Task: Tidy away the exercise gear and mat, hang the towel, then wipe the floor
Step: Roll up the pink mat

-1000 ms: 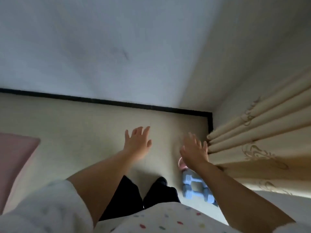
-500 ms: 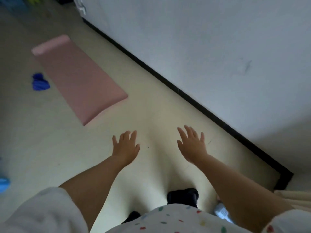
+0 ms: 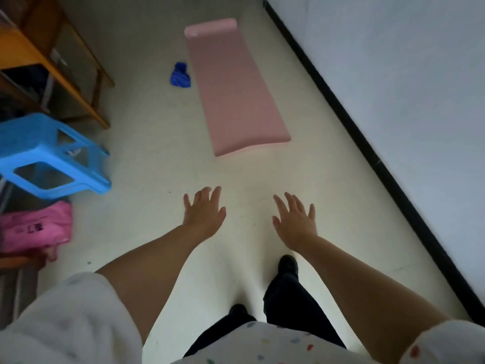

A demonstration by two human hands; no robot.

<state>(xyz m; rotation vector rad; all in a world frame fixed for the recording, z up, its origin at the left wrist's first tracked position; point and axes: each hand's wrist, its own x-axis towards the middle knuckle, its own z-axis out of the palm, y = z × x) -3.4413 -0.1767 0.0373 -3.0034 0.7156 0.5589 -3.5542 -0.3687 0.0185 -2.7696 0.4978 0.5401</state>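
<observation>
A pink exercise mat [image 3: 233, 88] lies unrolled on the pale floor ahead, running away from me beside the wall. A crumpled blue towel [image 3: 180, 76] sits on the floor just left of the mat. My left hand [image 3: 203, 214] and my right hand [image 3: 295, 222] are stretched out in front of me above the bare floor, fingers spread, holding nothing. Both hands are well short of the mat's near end. My feet in dark shoes show below them.
A blue plastic stool [image 3: 49, 153] stands at the left, with a pink bag [image 3: 34, 227] below it and orange wooden furniture [image 3: 60, 67] behind. A white wall with a black skirting board [image 3: 367, 153] runs along the right.
The view has swung left from the corner with the curtain and dumbbells to the open floor; the mat, towel and stool have come into sight. Both hands stay spread and hold nothing.
</observation>
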